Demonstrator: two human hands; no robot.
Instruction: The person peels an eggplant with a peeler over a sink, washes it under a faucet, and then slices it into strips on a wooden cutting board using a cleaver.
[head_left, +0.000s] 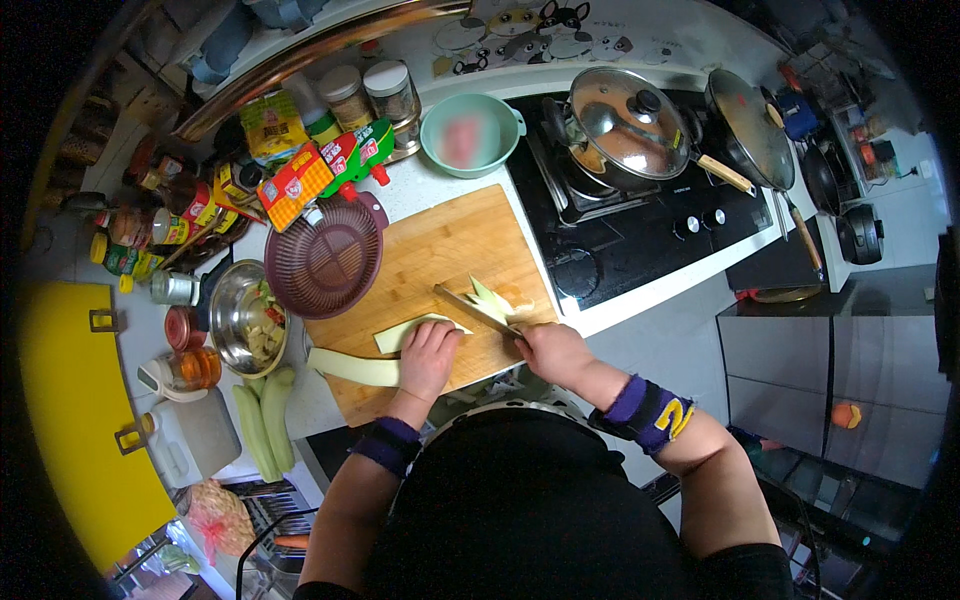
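Observation:
My right hand (551, 351) is closed round the handle of a kitchen knife (474, 308), whose blade lies across the right part of a wooden cutting board (450, 240). Just beyond the blade rest several pale green vegetable slices (491, 300). With its fingers bent, my left hand (430, 358) presses on a pale green vegetable piece (397, 337), its pointed end showing right of the fingertips. A longer pale vegetable piece (352, 367) lies nearer me, one end at the left hand and the other over the board's left edge.
A purple plastic basket (324, 262) overlaps the board's left side. Beside it stands a steel bowl (225, 319) with cut food, near peeled long vegetables (276, 420). Behind are a green bowl (491, 154) and seasoning jars (346, 97). A lidded pan (630, 142) sits on the black stove (622, 255) at right.

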